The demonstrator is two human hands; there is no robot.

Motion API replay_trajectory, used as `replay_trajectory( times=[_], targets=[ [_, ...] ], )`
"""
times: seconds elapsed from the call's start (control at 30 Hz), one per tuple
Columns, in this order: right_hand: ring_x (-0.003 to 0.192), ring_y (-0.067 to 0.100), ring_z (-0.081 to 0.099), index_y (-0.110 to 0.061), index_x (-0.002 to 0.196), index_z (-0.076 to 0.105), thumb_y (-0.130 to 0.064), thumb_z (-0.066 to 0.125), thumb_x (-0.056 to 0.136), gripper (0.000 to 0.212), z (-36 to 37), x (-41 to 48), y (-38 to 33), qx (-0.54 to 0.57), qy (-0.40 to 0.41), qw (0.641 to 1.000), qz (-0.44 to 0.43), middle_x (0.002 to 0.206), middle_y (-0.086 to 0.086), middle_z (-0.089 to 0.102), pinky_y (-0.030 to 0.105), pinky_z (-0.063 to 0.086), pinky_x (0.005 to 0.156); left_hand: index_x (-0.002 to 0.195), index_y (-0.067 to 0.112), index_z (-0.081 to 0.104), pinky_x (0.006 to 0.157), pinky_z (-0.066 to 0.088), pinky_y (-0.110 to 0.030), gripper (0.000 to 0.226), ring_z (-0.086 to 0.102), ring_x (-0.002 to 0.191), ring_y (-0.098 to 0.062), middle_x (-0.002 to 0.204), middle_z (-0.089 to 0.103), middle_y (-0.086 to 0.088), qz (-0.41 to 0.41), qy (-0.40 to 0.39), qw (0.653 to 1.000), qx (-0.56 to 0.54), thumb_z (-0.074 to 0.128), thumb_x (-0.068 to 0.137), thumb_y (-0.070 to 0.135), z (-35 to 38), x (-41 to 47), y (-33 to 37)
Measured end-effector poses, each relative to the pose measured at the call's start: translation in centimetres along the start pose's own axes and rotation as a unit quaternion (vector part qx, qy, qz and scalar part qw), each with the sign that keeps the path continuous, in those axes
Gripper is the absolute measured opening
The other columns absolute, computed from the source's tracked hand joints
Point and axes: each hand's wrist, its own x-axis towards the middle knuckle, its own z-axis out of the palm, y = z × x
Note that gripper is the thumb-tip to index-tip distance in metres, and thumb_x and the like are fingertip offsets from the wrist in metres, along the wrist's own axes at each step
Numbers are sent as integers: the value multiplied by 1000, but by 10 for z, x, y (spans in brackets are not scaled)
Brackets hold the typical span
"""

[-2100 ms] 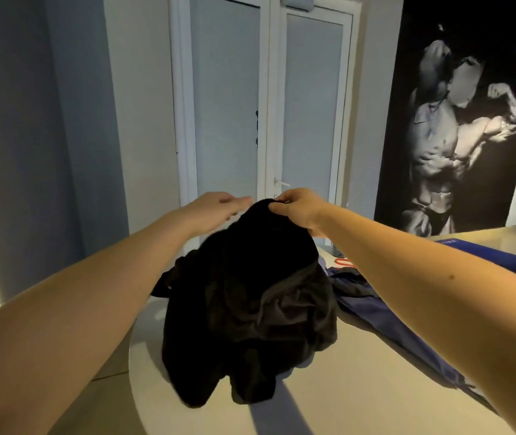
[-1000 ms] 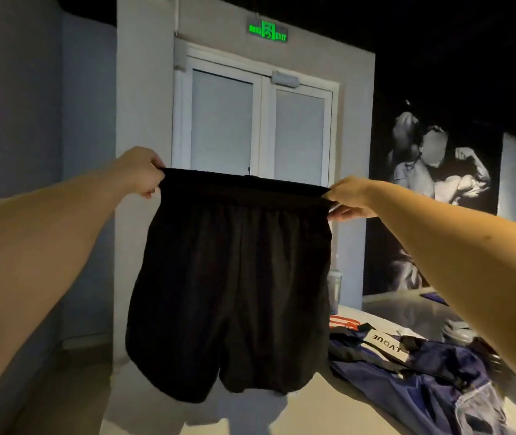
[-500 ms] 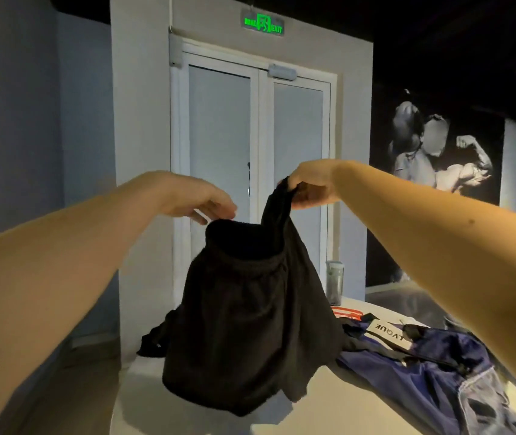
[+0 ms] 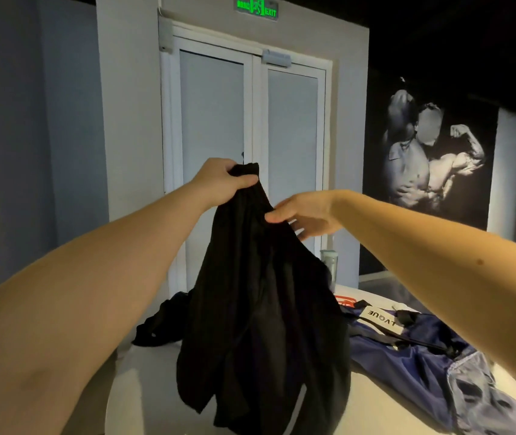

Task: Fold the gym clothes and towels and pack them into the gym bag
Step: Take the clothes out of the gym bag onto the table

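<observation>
Over table [image 4: 162, 400], shorts [image 4: 259, 309] hang vertically.

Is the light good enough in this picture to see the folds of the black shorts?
Head view: dim room; the black shorts read as a dark mass with few folds visible; the exit sign glows green; wide-angle lens swells the near forearms.
</observation>
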Motion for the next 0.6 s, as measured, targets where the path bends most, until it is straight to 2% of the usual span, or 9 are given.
replay_trajectory(
  times=[0.07,0.17,0.3,0.37,0.43,0.53,0.6],
  targets=[
    [128,25,55,-13,140,52,-19,76,89,56,7,-1,22,-59,-13,998,33,137,4,61,40,42,111,101,17,71,63,50,-17,24,68,85,-10,97,71,2,0,2,1000,-1,77,89,38,-3,1,3],
    [114,23,65,-6,131,59,-8,72,91,41,7,-1,48,-108,58,992,38,125,8,67,33,53,98,112,14,69,65,48,-18,32,65,86,-9,101,68,1,4,21,1000,22,75,91,38,-10,0,4],
    [109,21,68,-11,128,63,-10,68,95,34,-16,-4,58,-111,145,983,26,125,9,68,40,55,100,116,13,67,67,48,-20,37,63,86,-10,99,65,3,-3,48,998,30,74,91,40,-29,-1,-1],
    [113,21,65,-14,133,58,-12,63,98,35,-22,-8,53,-108,166,980,23,130,6,64,47,55,98,121,12,66,76,52,-24,43,64,91,-13,104,66,1,-13,47,998,48,74,90,42,-41,-3,-5],
    [117,27,64,-14,139,53,-13,60,100,39,-26,-13,47,-89,176,980,20,134,7,58,50,59,90,125,11,65,90,53,-32,52,65,100,-19,113,66,-3,-28,43,997,62,75,89,46,-52,-5,-10],
    [99,34,73,-11,134,55,-12,54,104,31,-27,-20,38,-78,169,982,24,130,13,59,45,63,76,122,13,65,94,52,-35,52,64,100,-20,113,66,-3,-51,25,993,100,74,88,50,-63,-12,-16],
    [90,33,75,-11,131,56,-11,53,104,28,-26,-23,33,-104,180,978,25,125,14,62,42,64,77,118,12,65,92,52,-35,48,64,97,-18,109,66,-2,-66,9,990,124,73,89,49,-66,-16,-19]
  ],
)
